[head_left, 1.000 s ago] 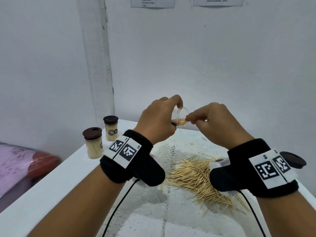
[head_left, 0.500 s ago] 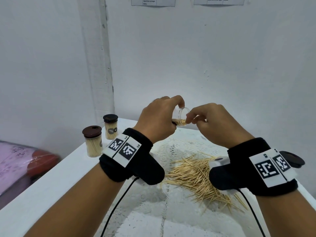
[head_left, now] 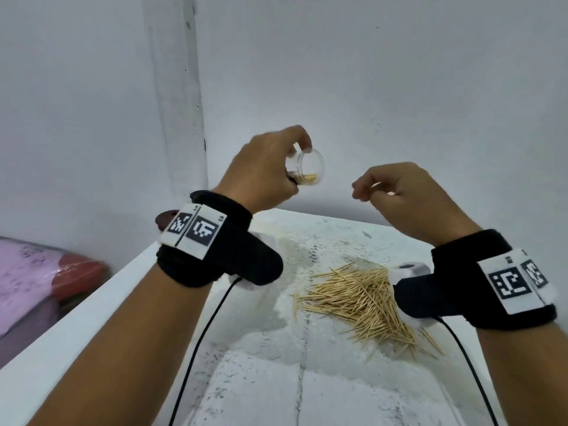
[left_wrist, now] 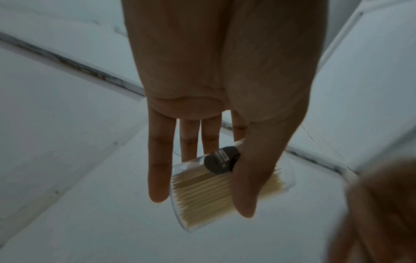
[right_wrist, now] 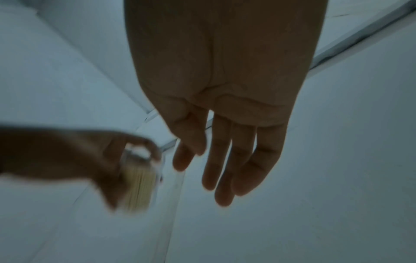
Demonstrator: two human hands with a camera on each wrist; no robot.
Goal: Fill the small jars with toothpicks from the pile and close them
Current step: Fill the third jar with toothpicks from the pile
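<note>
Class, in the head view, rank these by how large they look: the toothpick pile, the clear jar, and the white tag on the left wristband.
1. toothpick pile, spread widest across the table.
2. white tag on the left wristband; it is nearer the camera, so its true size is unsure.
3. clear jar, partly covered by the left hand.

Both forearms are bare, and each wrist has a thick black fabric band: the left band (head_left: 212, 241) carries two white cards with black square code markers side by side, and the right band (head_left: 491, 278) has the same pair of tags. Under each band there's a white camera housing, the right one (head_left: 407, 269) showing a round dark lens on top. A thin black cable (head_left: 196, 348) drops from under the left band, and another cable (head_left: 473, 364) runs from under the right band.
</note>
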